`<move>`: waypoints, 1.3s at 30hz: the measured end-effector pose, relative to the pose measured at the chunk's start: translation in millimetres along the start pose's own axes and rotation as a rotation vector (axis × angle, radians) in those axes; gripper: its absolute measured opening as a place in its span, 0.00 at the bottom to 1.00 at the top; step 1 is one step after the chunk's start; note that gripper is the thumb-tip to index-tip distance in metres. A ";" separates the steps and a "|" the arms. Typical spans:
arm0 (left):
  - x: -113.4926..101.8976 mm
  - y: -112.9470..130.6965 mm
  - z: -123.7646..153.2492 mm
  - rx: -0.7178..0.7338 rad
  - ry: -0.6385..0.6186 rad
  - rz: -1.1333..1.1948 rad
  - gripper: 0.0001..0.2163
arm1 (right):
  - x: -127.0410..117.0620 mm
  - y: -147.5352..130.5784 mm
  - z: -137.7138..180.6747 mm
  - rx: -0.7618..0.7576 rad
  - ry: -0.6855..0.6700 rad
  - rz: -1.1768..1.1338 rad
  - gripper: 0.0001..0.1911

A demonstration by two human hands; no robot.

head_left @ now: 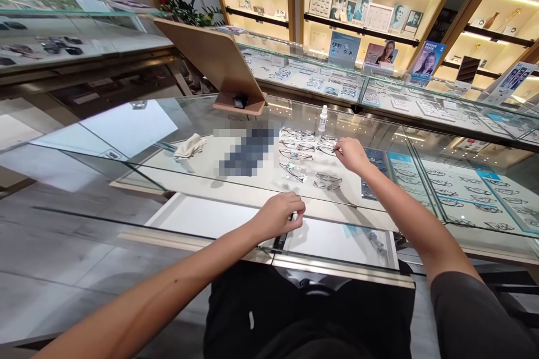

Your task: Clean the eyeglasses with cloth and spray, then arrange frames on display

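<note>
left hand (280, 214): curled on dark bar (280, 239) | right hand (351, 152): pinching glasses (326, 150)

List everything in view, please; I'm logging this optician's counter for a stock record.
eyeglasses: about ten pairs, thin dark and silver frames, in rows on the glass counter
small bottle: one, white, behind the eyeglasses
cloth: one, cream, left on the counter
tilted board: one, tan, back of the counter
glass counter: one, clear, in front of the person
framed pictures: several, on lit back shelves
left hand: curled at the counter's front edge
right hand: fingertips on one frame
</note>
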State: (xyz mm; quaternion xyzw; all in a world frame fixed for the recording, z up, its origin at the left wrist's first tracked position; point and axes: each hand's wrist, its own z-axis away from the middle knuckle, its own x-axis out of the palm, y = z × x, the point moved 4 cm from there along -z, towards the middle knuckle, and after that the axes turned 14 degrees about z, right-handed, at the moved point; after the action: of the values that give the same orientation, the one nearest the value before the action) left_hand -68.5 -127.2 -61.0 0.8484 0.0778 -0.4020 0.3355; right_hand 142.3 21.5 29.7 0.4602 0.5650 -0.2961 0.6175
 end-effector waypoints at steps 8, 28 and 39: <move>-10.7 -0.7 4.7 -0.127 0.133 -0.010 0.05 | -50.0 -31.3 141.0 -0.295 -0.275 -0.500 0.10; -23.3 3.8 6.3 -0.217 0.226 -0.052 0.04 | 148.1 -68.3 83.3 -0.145 0.030 -0.212 0.16; -21.4 11.0 12.2 -0.255 0.166 0.077 0.12 | 182.3 -55.5 5.9 -0.019 0.059 -0.131 0.18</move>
State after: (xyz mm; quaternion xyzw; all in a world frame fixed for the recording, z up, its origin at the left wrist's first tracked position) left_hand -86.1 -140.4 -45.2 0.8316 0.1232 -0.3044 0.4479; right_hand 129.6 22.0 -160.5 0.4249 0.6147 -0.3168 0.5842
